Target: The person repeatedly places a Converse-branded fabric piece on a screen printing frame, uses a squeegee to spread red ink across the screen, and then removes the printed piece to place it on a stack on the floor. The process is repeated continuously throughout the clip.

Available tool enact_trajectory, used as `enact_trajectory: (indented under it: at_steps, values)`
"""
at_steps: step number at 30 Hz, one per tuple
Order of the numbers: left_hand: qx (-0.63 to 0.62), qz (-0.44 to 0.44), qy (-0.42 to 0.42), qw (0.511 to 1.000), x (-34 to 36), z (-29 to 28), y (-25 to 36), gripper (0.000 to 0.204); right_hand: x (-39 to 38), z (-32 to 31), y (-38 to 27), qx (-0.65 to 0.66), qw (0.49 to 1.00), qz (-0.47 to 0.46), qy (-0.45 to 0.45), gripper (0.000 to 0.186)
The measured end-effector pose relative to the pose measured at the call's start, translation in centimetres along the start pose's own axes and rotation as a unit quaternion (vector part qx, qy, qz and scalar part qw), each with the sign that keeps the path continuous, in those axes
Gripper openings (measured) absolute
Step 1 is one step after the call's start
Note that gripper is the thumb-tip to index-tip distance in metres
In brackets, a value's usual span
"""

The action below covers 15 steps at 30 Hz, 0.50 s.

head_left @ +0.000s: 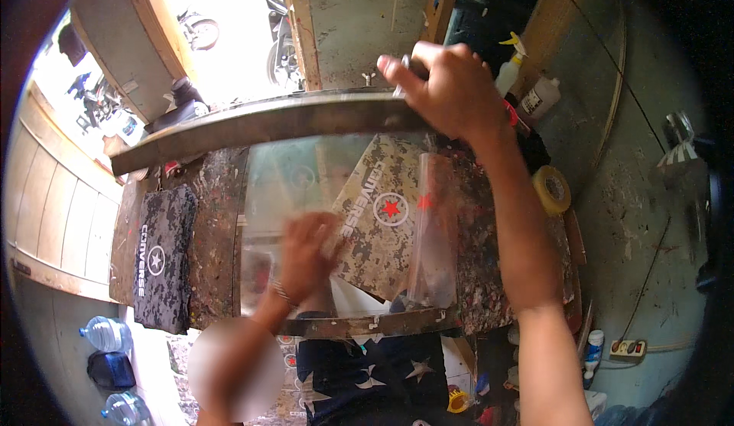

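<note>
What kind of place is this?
Probably a small printing workshop: the workbench is caked with paint-like splotches, and on it lie a tan camouflage piece with a red star emblem and a grey camouflage piece with a pale one.

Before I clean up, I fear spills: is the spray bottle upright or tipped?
Upright: the spray bottle has its yellow nozzle on top.

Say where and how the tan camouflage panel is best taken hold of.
The tan camouflage panel is probably best pinched at its left edge, coming from the left: it lies flat and slanted, that edge is nearest the left hand, and a clear strip lies along its right side.
</note>
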<state>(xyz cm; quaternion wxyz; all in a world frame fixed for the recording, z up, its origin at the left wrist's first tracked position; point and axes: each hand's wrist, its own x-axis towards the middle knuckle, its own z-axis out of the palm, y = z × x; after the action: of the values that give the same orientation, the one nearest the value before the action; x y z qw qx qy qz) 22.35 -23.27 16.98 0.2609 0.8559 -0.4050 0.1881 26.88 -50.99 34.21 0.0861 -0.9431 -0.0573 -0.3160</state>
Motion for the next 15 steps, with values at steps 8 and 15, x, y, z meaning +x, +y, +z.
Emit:
enact_trajectory:
  at_steps: [8, 15]
  values:
    - [0.044, -0.158, -0.174, 0.971, -18.9, 2.0, -1.0, 0.049, 5.0, -1.7, 1.2, -0.024, 0.996, 0.040, -0.079, 0.053]
    - [0.016, -0.570, 0.151, 0.808, -27.9, -2.4, 3.4, 0.048, 6.2, -0.1, 5.4, 0.055, 0.994, -0.095, -0.014, 0.062]
